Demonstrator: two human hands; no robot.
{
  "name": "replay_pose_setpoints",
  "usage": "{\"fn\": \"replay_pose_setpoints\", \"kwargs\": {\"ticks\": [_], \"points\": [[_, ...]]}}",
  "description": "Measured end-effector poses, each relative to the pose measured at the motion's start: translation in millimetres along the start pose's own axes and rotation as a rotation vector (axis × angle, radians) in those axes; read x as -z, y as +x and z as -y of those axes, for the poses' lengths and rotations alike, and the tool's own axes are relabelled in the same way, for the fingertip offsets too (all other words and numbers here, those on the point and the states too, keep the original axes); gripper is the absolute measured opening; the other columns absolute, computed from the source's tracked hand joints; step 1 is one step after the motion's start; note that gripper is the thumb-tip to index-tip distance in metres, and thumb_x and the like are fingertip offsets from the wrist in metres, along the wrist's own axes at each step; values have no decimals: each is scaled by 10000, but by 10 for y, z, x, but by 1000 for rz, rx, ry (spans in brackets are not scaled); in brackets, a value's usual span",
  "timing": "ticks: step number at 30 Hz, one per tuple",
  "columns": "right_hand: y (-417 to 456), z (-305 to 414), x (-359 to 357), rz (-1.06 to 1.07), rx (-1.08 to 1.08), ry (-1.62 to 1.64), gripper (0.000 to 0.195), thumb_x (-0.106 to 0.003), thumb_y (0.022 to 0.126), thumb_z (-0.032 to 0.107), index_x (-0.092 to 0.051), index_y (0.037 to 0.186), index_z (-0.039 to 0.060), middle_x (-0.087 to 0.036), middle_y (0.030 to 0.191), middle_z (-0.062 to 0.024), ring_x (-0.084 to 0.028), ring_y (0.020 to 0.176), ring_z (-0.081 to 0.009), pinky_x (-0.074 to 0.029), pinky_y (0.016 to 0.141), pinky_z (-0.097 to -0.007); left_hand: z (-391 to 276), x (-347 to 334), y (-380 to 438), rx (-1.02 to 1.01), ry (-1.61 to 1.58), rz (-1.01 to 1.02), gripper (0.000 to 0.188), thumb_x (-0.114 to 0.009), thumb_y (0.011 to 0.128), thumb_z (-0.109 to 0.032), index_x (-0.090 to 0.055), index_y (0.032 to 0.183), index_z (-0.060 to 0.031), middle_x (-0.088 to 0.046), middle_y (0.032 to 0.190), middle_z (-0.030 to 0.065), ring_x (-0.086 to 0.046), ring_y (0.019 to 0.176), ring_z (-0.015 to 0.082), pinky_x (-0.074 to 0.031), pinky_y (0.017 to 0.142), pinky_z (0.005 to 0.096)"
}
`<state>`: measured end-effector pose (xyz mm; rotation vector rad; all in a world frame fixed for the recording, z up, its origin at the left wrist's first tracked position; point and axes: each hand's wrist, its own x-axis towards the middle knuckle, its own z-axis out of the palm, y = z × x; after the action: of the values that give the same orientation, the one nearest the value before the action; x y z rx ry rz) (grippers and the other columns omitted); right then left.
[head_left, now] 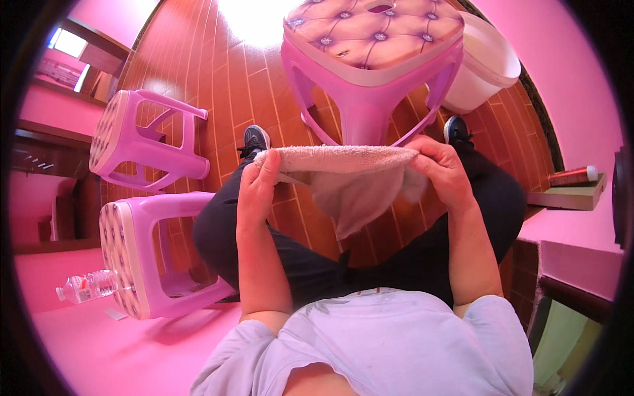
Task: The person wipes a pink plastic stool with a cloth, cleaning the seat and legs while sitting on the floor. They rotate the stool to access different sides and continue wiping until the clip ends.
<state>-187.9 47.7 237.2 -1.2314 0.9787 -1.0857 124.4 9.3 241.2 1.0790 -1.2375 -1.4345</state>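
A light terry towel [346, 161] is stretched out between my hands, its top edge folded over and the rest hanging below. My left hand [261, 174] grips the left end, thumb on top. At the right end, my right hand [441, 166] pinches the towel with the fingers curled in. The lower part droops over the gap between my knees. Just beyond it stands a pink plastic stool [366, 94] with a tufted-pattern seat that has a slot in it.
A white plastic bucket [475, 91] stands behind the stool, by the wall. Two more pink stools, one farther [173, 138] and one nearer [178, 213], are at the left. The nearer bears a clear plastic bottle [91, 286]. A red tube [572, 175] lies on a ledge [569, 195] at right.
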Motion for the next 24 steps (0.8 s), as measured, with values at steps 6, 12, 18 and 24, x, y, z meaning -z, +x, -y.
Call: {"fn": "replay_pose_setpoints", "kwargs": {"ticks": [6, 12, 18, 24], "points": [[-78, -345, -330, 136, -556, 643, 288, -585, 865, 208, -640, 1029, -22, -668, 960, -94, -644, 875, -183, -514, 804, -318, 25, -59, -4, -30, -154, -167, 343, -513, 986, -294, -645, 868, 0, -632, 816, 2, -569, 729, 75, -448, 669, 230], [-149, -714, -836, 618, -733, 568, 363, -677, 837, 109, -600, 1179, 18, -640, 1056, -30, -618, 917, -129, -504, 794, -279, 268, 58, -1, 69, -98, 2, 393, -536, 961, -385, -636, 783, -49, -622, 714, -4, -560, 596, 77, -429, 543, 226], [-237, -489, -638, 577, -526, 385, 420, -734, 728, 41, -624, 1132, 13, -650, 1071, -46, -604, 978, -155, -480, 868, -312, 1002, 396, 526, 311, 105, -84, 549, -453, 957, -521, -633, 812, -23, -657, 762, 88, -604, 668, 120, -456, 591, 256], [-491, -655, -284, 365, -333, 499, 660, -755, 674, -11, -500, 1281, 24, -578, 1199, -54, -552, 1091, -198, -439, 954, -379, 1628, -676, 931, -52, 54, 277, 516, -534, 964, -274, -389, 1393, -24, -524, 1289, 88, -542, 1094, 190, -431, 951, 300]]}}
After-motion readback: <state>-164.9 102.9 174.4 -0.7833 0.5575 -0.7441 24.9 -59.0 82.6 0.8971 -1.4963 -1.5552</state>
